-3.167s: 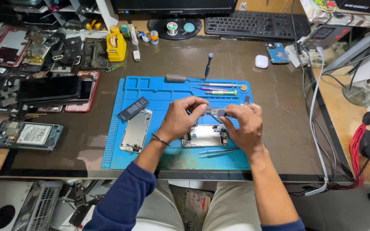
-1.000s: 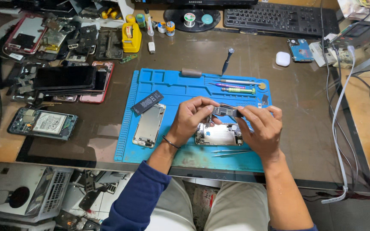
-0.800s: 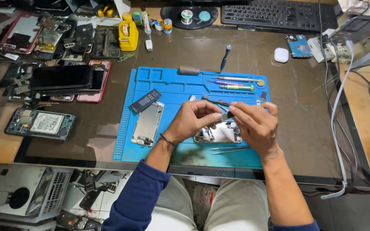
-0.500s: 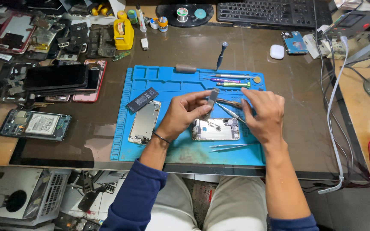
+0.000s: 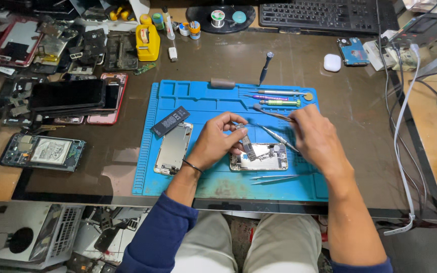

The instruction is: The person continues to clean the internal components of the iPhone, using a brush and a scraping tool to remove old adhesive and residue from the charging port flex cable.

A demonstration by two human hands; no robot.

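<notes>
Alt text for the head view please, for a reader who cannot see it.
Two bare hands work over an opened phone on a blue repair mat: the left hand lifts a small dark part from it, the right hand holds thin metal tools. Another phone shell, tweezers and screwdrivers lie on the mat; dismantled phones are piled at left.
</notes>
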